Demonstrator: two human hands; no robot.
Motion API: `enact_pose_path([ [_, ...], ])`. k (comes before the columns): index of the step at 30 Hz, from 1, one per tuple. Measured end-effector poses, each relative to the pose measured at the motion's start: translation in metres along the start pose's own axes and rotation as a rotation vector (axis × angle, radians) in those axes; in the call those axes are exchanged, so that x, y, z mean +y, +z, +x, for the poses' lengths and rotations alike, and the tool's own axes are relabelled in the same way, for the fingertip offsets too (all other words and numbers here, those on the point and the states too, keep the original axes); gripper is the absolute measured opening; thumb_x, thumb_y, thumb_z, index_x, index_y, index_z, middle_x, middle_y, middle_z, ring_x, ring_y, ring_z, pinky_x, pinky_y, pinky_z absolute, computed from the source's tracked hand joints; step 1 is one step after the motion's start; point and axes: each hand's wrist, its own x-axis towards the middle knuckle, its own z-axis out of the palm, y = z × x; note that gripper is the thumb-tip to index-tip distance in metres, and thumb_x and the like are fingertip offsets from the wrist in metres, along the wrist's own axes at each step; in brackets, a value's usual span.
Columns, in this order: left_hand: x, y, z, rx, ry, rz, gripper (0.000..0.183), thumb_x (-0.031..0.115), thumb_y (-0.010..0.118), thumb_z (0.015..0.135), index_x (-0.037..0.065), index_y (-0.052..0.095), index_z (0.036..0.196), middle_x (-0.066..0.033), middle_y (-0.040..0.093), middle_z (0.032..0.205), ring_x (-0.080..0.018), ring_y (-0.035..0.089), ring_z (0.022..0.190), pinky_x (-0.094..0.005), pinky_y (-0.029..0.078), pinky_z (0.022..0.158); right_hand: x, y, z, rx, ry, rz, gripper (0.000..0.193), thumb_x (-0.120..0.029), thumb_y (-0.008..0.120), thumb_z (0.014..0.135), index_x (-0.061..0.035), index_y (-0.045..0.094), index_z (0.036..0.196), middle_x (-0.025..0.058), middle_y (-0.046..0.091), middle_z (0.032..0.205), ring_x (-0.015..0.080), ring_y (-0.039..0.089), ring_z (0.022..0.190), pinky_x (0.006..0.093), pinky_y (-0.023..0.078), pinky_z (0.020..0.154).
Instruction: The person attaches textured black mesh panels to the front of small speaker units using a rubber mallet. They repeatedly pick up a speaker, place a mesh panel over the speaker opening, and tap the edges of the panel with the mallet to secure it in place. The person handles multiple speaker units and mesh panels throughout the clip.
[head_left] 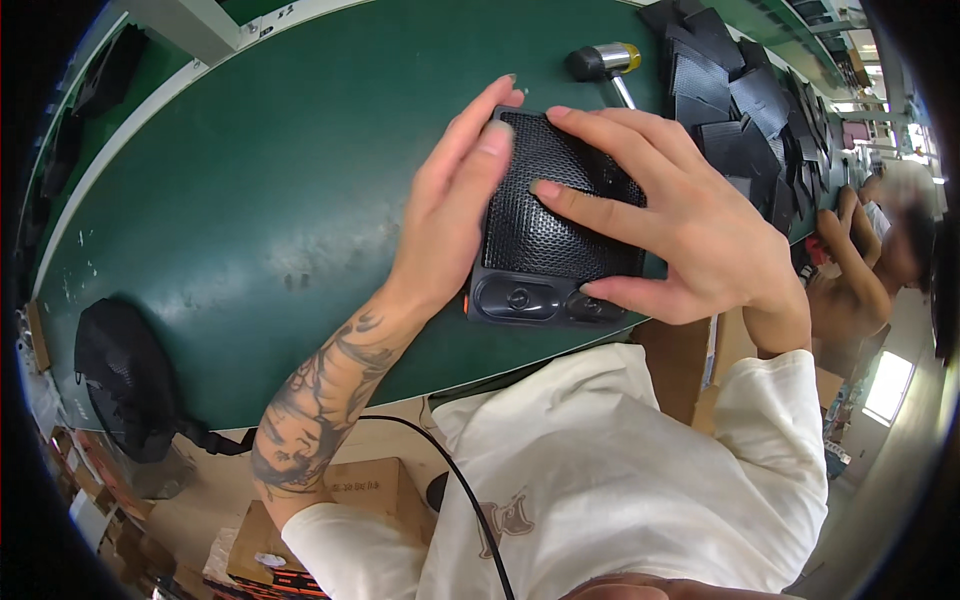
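Black speaker (pixel 545 235) sits flat near the green table (pixel 250 200) edge, left hand (pixel 450 200) and right hand (pixel 680 225) spread flat on its mesh, nothing gripped; looks rigid, lightish, mesh dentable, so hold the sides.

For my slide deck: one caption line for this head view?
Left hand and right hand press on a black mesh-fronted speaker on a green belt, mallet beyond.

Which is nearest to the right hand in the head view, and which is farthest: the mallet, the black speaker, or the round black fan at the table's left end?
From the right hand:
1. Black speaker: directly under the hand, touched by its fingers.
2. Mallet: beyond the speaker, on the green table.
3. Round black fan: far left, at the table's near edge.
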Motion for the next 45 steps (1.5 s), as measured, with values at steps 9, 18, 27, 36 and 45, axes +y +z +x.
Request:
enact_pose_path([
  [9,0.004,-0.002,0.001,-0.007,-0.014,-0.017,0.040,0.022,0.054,0.108,0.000,0.053,0.142,-0.0072,0.058,0.129,-0.0126,0.057,0.115,-0.0278,0.045,0.100,-0.002,0.006,0.001,-0.021,0.028,0.024,0.063,-0.036,0.077,0.082,-0.0140,0.066,0.140,0.0266,0.037,0.158,0.0480,0.041,0.133,0.0568,0.033,0.114],
  [18,0.003,0.003,0.000,0.078,0.027,-0.111,0.038,0.017,0.051,0.108,0.003,0.047,0.144,-0.0103,0.059,0.129,-0.0152,0.057,0.116,-0.0300,0.045,0.101,0.001,0.014,0.000,0.072,-0.059,0.038,0.044,-0.023,0.072,0.088,-0.0206,0.072,0.132,0.0141,0.050,0.154,0.0409,0.040,0.146,0.0603,0.022,0.121],
  [27,0.002,0.009,-0.009,0.139,0.104,0.014,0.039,0.019,0.049,0.109,0.000,0.047,0.144,-0.0114,0.059,0.129,-0.0154,0.056,0.116,-0.0307,0.044,0.103,-0.002,0.042,-0.004,0.104,-0.207,-0.070,0.066,-0.052,0.071,0.086,-0.0208,0.061,0.143,0.0100,0.053,0.153,0.0400,0.046,0.143,0.0663,0.025,0.119],
  [36,0.003,0.008,-0.009,0.221,0.170,0.116,0.038,0.012,0.053,0.107,-0.001,0.047,0.143,-0.0110,0.056,0.130,-0.0145,0.053,0.118,-0.0293,0.043,0.103,0.001,0.050,-0.018,0.334,-0.114,-0.150,0.074,-0.047,0.084,0.075,-0.0199,0.061,0.140,0.0092,0.049,0.153,0.0374,0.046,0.142,0.0631,0.033,0.116],
  [45,0.004,-0.005,-0.026,0.142,0.500,0.402,0.055,0.002,0.065,0.097,-0.005,0.041,0.147,-0.0175,0.044,0.149,-0.0268,0.044,0.140,-0.0409,0.031,0.121,0.020,0.084,-0.030,0.663,0.362,0.984,0.078,-0.021,0.083,0.088,0.0024,0.044,0.152,0.0194,0.064,0.133,0.0228,0.064,0.121,0.0367,0.049,0.107],
])
